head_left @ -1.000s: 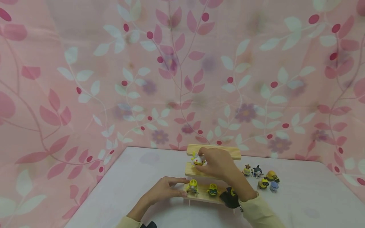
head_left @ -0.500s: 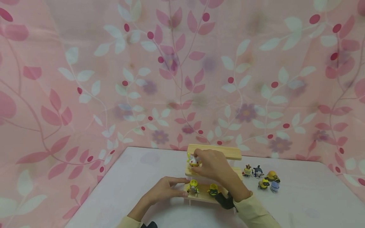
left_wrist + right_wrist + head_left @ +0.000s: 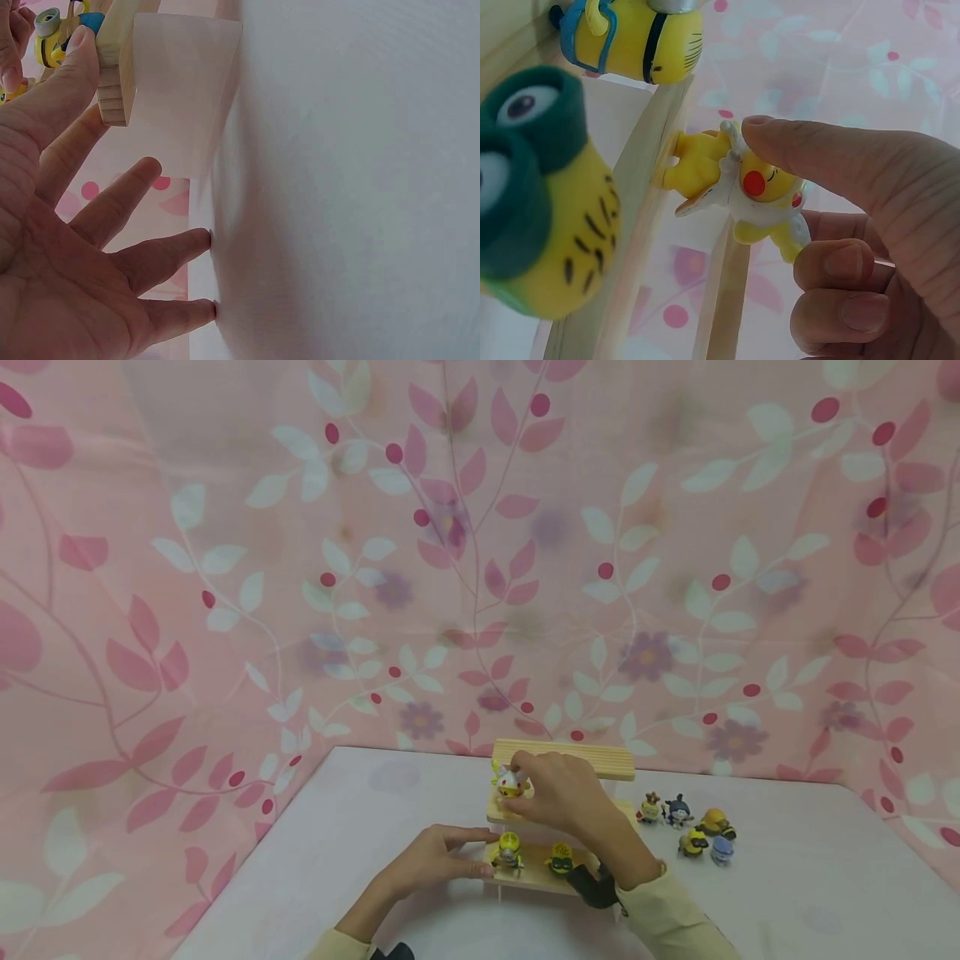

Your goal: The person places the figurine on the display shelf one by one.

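My right hand [image 3: 566,797] pinches a small yellow toy figure [image 3: 765,184] with red cheeks and a white hood, between thumb and fingers. The toy figure's feet meet the middle step of a three-step wooden display stand [image 3: 536,878], at its left end. My left hand [image 3: 431,860] grips the left end of the stand's lowest step, thumb and index finger on the board [image 3: 114,82], other fingers spread. On that step stand a yellow goggled figure [image 3: 507,850] near my left thumb and a green-goggled figure [image 3: 560,859] to its right.
Several more toy figures, among them a dark-hooded one [image 3: 678,812] and a blue one [image 3: 722,851], are grouped on the white table [image 3: 795,877] right of the stand. The top step [image 3: 607,762] is at the back, before a pink floral curtain [image 3: 480,568].
My right hand has moved slightly left with the hooded toy figure, to the left end of the middle step, and is nearly still since. My left hand stays put on the stand.
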`<state>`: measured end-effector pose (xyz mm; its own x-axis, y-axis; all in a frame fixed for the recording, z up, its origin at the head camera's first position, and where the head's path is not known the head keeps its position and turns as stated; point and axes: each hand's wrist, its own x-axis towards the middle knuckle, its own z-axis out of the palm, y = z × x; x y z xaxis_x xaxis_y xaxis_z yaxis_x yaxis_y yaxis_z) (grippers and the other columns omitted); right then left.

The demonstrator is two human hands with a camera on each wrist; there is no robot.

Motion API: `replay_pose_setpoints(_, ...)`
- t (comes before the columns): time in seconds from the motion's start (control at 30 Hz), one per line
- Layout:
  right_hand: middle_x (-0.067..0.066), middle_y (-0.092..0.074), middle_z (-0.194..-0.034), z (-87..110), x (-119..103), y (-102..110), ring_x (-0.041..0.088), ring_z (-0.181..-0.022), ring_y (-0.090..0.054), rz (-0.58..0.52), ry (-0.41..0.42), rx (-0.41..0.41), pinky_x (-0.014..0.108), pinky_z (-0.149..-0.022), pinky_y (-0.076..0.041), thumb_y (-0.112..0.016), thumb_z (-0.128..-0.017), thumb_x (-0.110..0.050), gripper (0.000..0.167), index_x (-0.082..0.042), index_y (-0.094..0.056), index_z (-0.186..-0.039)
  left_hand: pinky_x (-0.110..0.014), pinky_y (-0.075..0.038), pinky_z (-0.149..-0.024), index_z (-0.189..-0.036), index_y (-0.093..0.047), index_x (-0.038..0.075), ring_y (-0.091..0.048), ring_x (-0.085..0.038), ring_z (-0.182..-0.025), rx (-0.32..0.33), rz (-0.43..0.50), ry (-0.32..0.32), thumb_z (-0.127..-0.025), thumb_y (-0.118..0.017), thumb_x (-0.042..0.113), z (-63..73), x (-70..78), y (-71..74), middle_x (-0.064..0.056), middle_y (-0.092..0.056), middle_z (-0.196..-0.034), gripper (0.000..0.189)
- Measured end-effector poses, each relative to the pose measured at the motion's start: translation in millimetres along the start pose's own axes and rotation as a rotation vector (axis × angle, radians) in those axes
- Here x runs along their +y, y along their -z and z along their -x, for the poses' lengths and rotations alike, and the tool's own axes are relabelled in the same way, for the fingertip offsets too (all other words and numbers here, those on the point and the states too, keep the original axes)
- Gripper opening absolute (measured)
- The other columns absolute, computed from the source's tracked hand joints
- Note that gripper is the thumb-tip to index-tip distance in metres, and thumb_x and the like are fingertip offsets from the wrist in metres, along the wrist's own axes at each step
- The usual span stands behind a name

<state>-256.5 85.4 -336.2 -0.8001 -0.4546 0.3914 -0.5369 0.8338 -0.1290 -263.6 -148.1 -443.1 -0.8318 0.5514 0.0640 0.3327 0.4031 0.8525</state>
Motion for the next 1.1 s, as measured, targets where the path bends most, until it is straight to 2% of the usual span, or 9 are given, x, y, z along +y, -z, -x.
replay_pose_setpoints(0.27,-0.006,-0.072,-0.087,-1.0,1,0,0.006,-0.056,-0.045,-0.010,-0.011,0.000,0.020,-0.045,-0.038,-0.083,-0.077,-0.042,0.040,-0.019,-0.066,-0.104,-0.062,-0.037,-0.105,-0.123,-0.071,0.031,-0.049,-0.026,-0.131,0.005,0.001,0.012,-0.083,-0.080,0.037,-1.1,0.2,-1.0,0.012,-0.065,-0.126,0.041)
replay_pose_setpoints(0.5,-0.008,-0.063,-0.070,0.0,2,2,0.007,-0.053,-0.041,0.001,-0.013,0.020,0.022,-0.044,-0.033,-0.084,-0.075,-0.044,0.042,-0.019,-0.065,-0.104,-0.061,-0.036,-0.106,-0.123,-0.071,0.032,-0.049,-0.026,-0.131,0.005,0.019,-0.002,-0.084,-0.079,0.037,0.1,-2.0,-0.8,0.013,-0.064,-0.126,0.040)
replay_pose_setpoints(0.67,-0.008,-0.063,-0.071,2.6,3,5,0.007,-0.054,-0.043,0.010,-0.022,0.033,0.022,-0.044,-0.035,-0.084,-0.074,-0.047,0.048,-0.018,-0.065,-0.108,-0.060,-0.036,-0.107,-0.123,-0.071,0.031,-0.049,-0.025,-0.131,0.005,0.026,-0.008,-0.084,-0.080,0.036,0.3,-2.4,-0.5,0.012,-0.065,-0.126,0.040)
replay_pose_setpoints(0.87,-0.008,-0.066,-0.076,13.7,9,15,0.007,-0.061,-0.055,0.047,-0.054,0.043,0.022,-0.048,-0.043,-0.083,-0.076,-0.047,0.050,-0.018,-0.065,-0.112,-0.058,-0.036,-0.108,-0.123,-0.071,0.030,-0.049,-0.024,-0.131,0.009,0.012,-0.013,-0.083,-0.080,0.037,0.7,-1.4,-1.5,0.012,-0.065,-0.126,0.042)
replay_pose_setpoints(1.1,-0.011,-0.061,-0.070,29.6,23,30,0.006,-0.061,-0.055,0.091,-0.062,0.066,0.022,-0.047,-0.042,-0.083,-0.076,-0.044,0.053,-0.016,-0.065,-0.117,-0.055,-0.037,-0.108,-0.124,-0.070,0.028,-0.050,-0.024,-0.130,0.012,-0.001,-0.025,-0.083,-0.080,0.034,0.8,-0.2,-1.0,0.012,-0.065,-0.125,0.042)
